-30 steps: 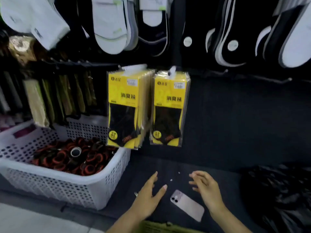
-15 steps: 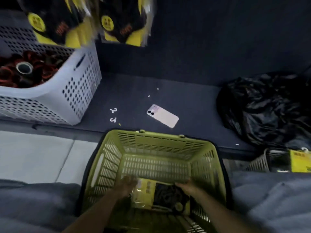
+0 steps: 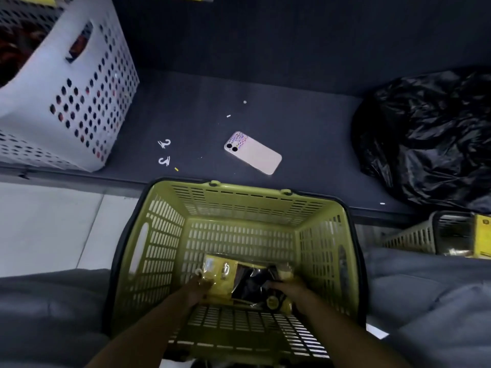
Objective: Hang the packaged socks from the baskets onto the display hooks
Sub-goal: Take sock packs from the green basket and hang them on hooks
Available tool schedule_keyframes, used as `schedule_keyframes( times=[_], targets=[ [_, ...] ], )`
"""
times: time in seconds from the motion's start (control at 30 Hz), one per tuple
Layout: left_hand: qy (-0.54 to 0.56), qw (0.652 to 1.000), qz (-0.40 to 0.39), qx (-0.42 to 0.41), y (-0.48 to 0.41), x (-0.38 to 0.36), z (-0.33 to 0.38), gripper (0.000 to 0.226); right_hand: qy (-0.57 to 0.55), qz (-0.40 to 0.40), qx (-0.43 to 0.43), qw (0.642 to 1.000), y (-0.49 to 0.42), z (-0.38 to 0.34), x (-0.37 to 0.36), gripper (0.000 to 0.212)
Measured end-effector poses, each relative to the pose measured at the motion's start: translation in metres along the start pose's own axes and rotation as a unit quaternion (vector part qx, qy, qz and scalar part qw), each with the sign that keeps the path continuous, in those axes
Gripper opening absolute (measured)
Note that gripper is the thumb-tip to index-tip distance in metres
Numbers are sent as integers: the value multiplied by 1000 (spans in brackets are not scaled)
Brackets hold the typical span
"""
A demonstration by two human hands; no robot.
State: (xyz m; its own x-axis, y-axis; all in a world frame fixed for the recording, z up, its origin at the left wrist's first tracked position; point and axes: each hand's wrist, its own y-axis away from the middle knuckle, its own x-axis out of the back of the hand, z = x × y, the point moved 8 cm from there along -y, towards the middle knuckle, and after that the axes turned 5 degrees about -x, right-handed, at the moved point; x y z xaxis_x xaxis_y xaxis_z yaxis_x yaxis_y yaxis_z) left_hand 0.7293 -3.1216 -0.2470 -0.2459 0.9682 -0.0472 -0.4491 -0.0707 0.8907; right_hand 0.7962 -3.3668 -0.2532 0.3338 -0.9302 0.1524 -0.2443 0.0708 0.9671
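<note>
I see a low dark shelf (image 3: pixel 292 115) with a pale floor (image 3: pixel 47 221) in front of it. On the shelf, a white basket (image 3: pixel 79 102) sits at the left and a black plastic bag (image 3: pixel 430 134) at the right, well apart. Between them lies a pale pink phone (image 3: pixel 252 153), back up. Two small white hooks (image 3: pixel 164 152) lie left of the phone. A green basket (image 3: pixel 239 203) stands in front of the shelf.

Yellow sock pack (image 3: pixel 240 284) lies inside green basket (image 3: pixel 239 208).

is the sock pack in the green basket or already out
In. The sock pack sits low inside the green basket, beneath its rim, left hand and right hand gripping its ends.
</note>
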Motion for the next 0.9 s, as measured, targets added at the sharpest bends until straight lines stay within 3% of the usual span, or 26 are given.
schedule_keyframes(
  times=[0.1,0.17,0.3,0.4,0.47,0.6,0.67,0.77,0.9],
  targets=[
    [-38,999,-11,-6,15,1,13,17,-31,-25,-11,999,4,0,-2,15],
    [-63,998,6,-2,17,5,18,32,-20,-58,-14,998,9,-4,-4,17],
    [-51,997,48,-34,23,13,38,28,73,-107,41,991,33,-36,-9,76],
    [-8,998,51,-35,28,26,58,56,113,-129,110,979,65,-72,-14,113],
    [-28,998,54,-33,40,35,80,71,111,-128,165,972,94,-100,-10,110],
    [-60,998,-12,-25,88,32,134,82,86,-94,262,957,163,-151,22,79],
    [-57,994,-54,-72,117,30,170,79,58,-92,307,946,199,-171,37,68],
    [-74,972,-43,-221,170,33,238,65,-15,-119,370,921,251,-197,49,58],
    [30,898,-32,-437,256,36,328,32,-143,-156,406,889,308,-228,50,62]
  ],
)
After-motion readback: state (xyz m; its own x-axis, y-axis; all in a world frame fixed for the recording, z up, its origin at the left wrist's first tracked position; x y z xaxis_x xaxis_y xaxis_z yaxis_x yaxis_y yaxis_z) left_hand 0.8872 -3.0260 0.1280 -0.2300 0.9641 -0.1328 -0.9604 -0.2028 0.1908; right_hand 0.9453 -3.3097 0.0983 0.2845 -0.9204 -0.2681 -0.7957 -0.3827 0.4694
